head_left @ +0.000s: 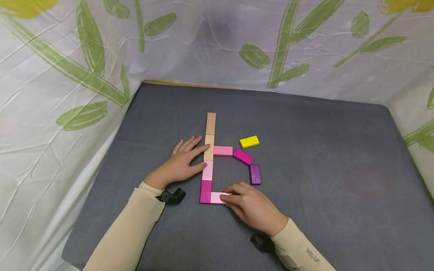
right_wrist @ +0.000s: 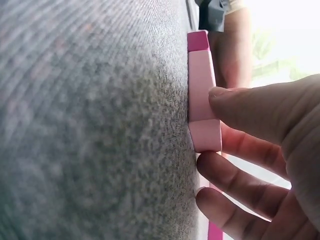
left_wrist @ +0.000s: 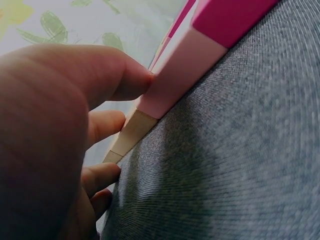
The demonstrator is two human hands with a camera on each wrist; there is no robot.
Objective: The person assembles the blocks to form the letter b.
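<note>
Small rectangular blocks lie end to end on the grey cloth. The upright row runs from a tan block (head_left: 210,123) through a beige block (head_left: 209,140) and a pale pink block (head_left: 207,171) to a magenta block (head_left: 205,192). Along its left side, my left hand (head_left: 179,163) has its fingers spread, the index fingertip on the beige block and the thumb against the pale pink one. My right hand (head_left: 254,207) pinches a light pink block (right_wrist: 201,90) that lies crosswise against the magenta block. Its right end is covered by fingers in the head view.
A pink block (head_left: 223,151), a slanted magenta block (head_left: 242,156) and a purple block (head_left: 255,174) curve off the row's right side. A yellow block (head_left: 249,142) lies apart above them. Patterned curtain (head_left: 220,45) hangs behind the cloth-covered table (head_left: 322,169).
</note>
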